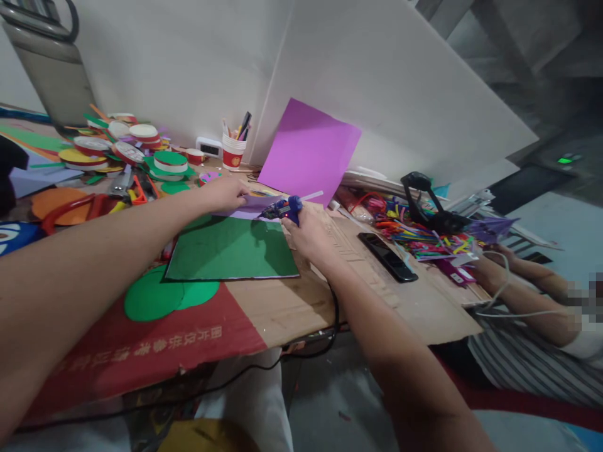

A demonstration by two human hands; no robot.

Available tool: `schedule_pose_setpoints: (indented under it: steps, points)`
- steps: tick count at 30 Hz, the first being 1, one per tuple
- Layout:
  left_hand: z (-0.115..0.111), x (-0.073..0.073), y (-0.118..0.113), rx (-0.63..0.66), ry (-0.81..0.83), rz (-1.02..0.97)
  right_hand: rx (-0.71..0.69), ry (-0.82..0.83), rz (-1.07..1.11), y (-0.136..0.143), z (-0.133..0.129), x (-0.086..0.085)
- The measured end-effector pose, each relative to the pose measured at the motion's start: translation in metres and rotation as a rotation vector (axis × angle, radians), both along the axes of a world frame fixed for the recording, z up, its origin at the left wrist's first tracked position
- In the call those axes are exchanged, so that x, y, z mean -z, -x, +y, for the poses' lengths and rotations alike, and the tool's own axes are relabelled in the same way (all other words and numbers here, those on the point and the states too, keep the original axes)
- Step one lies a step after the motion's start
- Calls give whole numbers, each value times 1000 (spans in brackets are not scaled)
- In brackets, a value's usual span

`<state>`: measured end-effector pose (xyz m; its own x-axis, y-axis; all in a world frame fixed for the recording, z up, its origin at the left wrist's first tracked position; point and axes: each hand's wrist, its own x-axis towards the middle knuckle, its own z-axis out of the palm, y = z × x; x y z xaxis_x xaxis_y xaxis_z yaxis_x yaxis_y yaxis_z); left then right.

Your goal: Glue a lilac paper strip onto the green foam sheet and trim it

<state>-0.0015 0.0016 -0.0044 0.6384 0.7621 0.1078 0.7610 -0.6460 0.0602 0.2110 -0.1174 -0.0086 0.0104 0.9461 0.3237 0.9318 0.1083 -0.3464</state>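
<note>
- The worktop (292,307) is covered with flat cardboard, its near edge ragged; a bare stretch lies in front of the green sheet (230,251), while clutter crowds the far and right sides.
- The right hand (308,235) is wrapped tight around a blue glue gun (285,209), nozzle pointing left at the lilac paper (245,206).
- The left hand (226,193) lies flat, fingers pressed down on that lilac paper, just beyond the green sheet.
- Green foam circles (162,296) overlap near the front; a smooth purple sheet (308,150) leans upright on the wall.
- A black phone (387,256) lies right of the gun.
</note>
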Motion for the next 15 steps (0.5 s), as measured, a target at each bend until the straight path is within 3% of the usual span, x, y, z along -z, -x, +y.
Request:
schedule_pose_setpoints:
  steps: [8, 15]
  points:
    - [0, 0, 1, 7, -14, -1, 54, 82, 119, -16, -6, -11]
    - [-6, -5, -1, -10, 19, 0, 79, 78, 35, -21, -5, -11]
